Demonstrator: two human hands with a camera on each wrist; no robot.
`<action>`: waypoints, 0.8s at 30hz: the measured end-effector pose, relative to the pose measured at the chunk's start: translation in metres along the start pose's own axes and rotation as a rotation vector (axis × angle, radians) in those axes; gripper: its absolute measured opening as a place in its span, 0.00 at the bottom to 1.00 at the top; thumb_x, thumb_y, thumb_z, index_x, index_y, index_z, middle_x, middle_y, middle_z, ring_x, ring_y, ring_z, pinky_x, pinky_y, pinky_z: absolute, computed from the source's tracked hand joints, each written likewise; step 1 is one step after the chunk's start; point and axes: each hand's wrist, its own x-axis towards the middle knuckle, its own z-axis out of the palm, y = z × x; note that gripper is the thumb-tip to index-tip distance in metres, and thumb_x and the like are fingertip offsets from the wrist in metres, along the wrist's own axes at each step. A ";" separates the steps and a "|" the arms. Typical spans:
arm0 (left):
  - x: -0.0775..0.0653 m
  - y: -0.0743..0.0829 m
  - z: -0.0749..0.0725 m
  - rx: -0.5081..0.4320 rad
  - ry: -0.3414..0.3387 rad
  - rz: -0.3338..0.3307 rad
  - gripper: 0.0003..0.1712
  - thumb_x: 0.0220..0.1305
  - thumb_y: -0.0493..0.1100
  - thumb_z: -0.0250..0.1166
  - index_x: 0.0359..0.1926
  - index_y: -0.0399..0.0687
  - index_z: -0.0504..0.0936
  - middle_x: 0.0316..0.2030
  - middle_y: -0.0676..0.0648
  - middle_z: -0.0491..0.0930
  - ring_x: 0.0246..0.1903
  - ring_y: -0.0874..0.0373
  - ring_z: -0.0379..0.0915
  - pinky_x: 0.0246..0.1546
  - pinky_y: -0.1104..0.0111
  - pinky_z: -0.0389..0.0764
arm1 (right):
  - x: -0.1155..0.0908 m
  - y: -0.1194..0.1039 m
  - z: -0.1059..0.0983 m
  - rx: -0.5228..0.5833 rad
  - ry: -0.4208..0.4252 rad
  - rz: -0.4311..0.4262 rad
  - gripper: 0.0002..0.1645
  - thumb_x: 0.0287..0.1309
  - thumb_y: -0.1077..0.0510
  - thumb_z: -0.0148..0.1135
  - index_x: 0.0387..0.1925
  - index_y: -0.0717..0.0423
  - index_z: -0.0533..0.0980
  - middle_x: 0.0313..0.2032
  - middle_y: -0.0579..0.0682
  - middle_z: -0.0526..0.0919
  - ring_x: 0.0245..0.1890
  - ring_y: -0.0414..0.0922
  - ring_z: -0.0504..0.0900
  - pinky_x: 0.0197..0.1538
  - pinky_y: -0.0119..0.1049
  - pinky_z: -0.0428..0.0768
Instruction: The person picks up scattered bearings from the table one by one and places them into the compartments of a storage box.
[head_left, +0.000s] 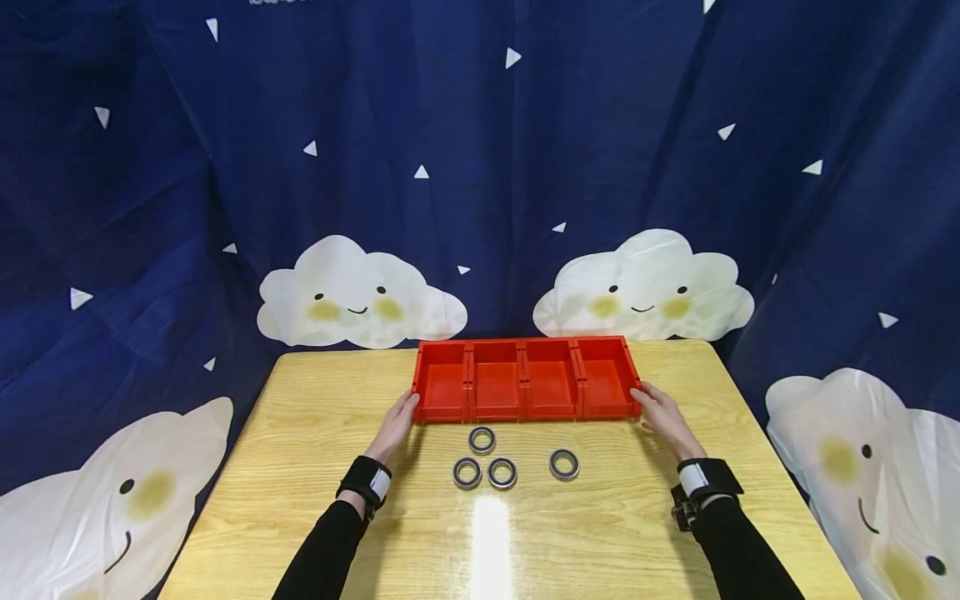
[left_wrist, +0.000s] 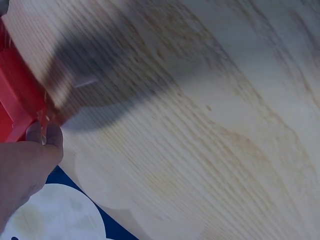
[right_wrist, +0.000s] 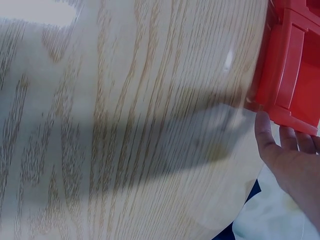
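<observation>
A red bin (head_left: 525, 418) with several compartments stands along the back of the wooden table, its compartments bare inside. My left hand (head_left: 395, 423) holds its left end, with fingertips at the front corner. At the opposite end my right hand (head_left: 664, 419) grips the bin's side; the right wrist view shows the thumb (right_wrist: 263, 131) at the front corner and the other fingers along the end wall. In front of the bin lie metal bearings with dark rings: one bearing (head_left: 472, 440) behind two others (head_left: 457, 473) (head_left: 492, 473) in a cluster, and another bearing (head_left: 553, 464) apart to the right.
The light wooden table (head_left: 600, 533) reaches back to a dark blue curtain (head_left: 480, 208) printed with clouds and white triangles. More curtain hangs beside the table's left and right edges. A bright glare patch (head_left: 491, 542) lies on the front of the tabletop.
</observation>
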 end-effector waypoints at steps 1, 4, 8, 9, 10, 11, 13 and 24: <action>-0.001 -0.001 -0.001 0.001 0.002 0.001 0.35 0.80 0.48 0.43 0.76 0.27 0.50 0.76 0.27 0.51 0.76 0.32 0.49 0.75 0.46 0.54 | 0.000 0.000 0.001 0.000 -0.003 -0.002 0.45 0.77 0.42 0.40 0.79 0.63 0.37 0.79 0.65 0.38 0.80 0.63 0.43 0.73 0.62 0.61; -0.004 -0.003 -0.004 -0.012 0.006 -0.008 0.36 0.80 0.49 0.43 0.76 0.27 0.49 0.76 0.27 0.50 0.75 0.32 0.50 0.75 0.47 0.55 | -0.002 -0.002 0.004 -0.002 -0.006 -0.009 0.44 0.78 0.43 0.40 0.79 0.63 0.37 0.79 0.65 0.37 0.80 0.63 0.43 0.73 0.62 0.61; -0.008 -0.004 -0.009 0.004 0.003 -0.002 0.37 0.80 0.51 0.43 0.76 0.27 0.50 0.75 0.26 0.51 0.74 0.31 0.52 0.74 0.46 0.57 | -0.003 -0.003 0.008 -0.007 -0.014 -0.019 0.44 0.78 0.44 0.40 0.78 0.64 0.37 0.79 0.66 0.38 0.80 0.64 0.43 0.73 0.63 0.61; -0.009 -0.005 -0.011 0.010 0.008 -0.005 0.37 0.80 0.51 0.43 0.76 0.28 0.50 0.75 0.26 0.52 0.74 0.31 0.53 0.74 0.46 0.57 | -0.003 -0.003 0.009 -0.008 -0.016 -0.021 0.44 0.78 0.44 0.40 0.79 0.64 0.38 0.79 0.66 0.38 0.80 0.63 0.43 0.73 0.63 0.61; -0.010 -0.005 -0.012 0.014 0.013 -0.008 0.37 0.80 0.51 0.43 0.76 0.28 0.51 0.75 0.27 0.52 0.73 0.31 0.54 0.74 0.46 0.58 | -0.003 -0.003 0.010 -0.012 -0.020 -0.023 0.44 0.78 0.43 0.40 0.79 0.64 0.38 0.79 0.66 0.39 0.80 0.64 0.43 0.73 0.63 0.61; -0.011 -0.006 -0.013 0.018 0.017 -0.006 0.37 0.80 0.51 0.43 0.76 0.28 0.51 0.75 0.27 0.53 0.73 0.31 0.55 0.74 0.46 0.59 | -0.003 -0.003 0.011 -0.018 -0.024 -0.029 0.45 0.78 0.43 0.40 0.79 0.64 0.38 0.79 0.66 0.39 0.80 0.64 0.43 0.73 0.63 0.61; -0.012 -0.008 -0.016 0.027 0.040 -0.010 0.35 0.80 0.50 0.44 0.76 0.29 0.53 0.74 0.27 0.55 0.72 0.32 0.59 0.73 0.47 0.60 | -0.003 -0.002 0.013 -0.027 -0.033 -0.041 0.45 0.78 0.42 0.40 0.79 0.64 0.38 0.79 0.65 0.39 0.79 0.64 0.44 0.72 0.63 0.62; -0.022 -0.011 -0.027 0.051 0.120 -0.029 0.34 0.80 0.50 0.45 0.73 0.29 0.60 0.70 0.27 0.64 0.65 0.31 0.70 0.70 0.47 0.66 | -0.007 -0.001 0.021 -0.025 -0.055 -0.048 0.46 0.77 0.40 0.41 0.79 0.64 0.39 0.79 0.65 0.41 0.79 0.64 0.46 0.72 0.62 0.62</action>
